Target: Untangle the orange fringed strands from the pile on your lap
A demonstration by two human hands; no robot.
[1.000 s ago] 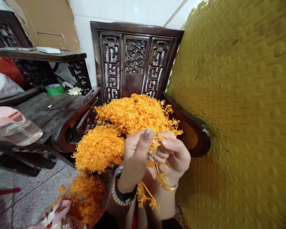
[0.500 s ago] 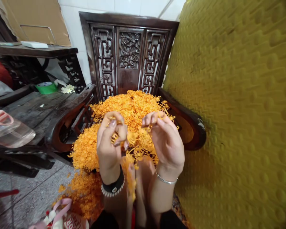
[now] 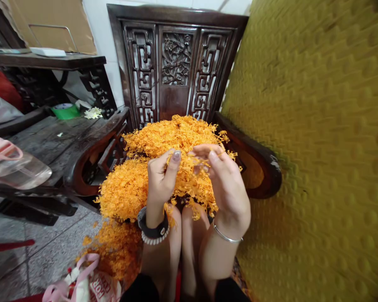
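A large heap of orange, spidery plastic flower pieces (image 3: 126,188) lies on the dark wooden chair in front of me. My left hand (image 3: 164,176) is closed over the heap, thumb pressed to the curled index finger, with a bit of an orange flower piece showing at the grip. To its right, my right hand (image 3: 228,180) has its thumb and curled fingers around a thin orange strand (image 3: 204,161). That strand stretches across the gap towards my left hand; whether it is one piece is too blurred to tell. Loose orange bits hang near my knees.
The carved chair back (image 3: 174,96) rises behind the heap, between two curved armrests. A yellow textured panel (image 3: 318,147) fills the right side. On the left bench stand a pink-lidded bottle (image 3: 28,172) and green tape (image 3: 66,111). More orange pieces (image 3: 116,247) and a pink-handled bag (image 3: 102,287) lie below.
My left hand has turned and moved right, closer to my right hand, its thumb now on top. The orange strands that dangled between my wrists have largely gone from there. The view has shifted slightly.
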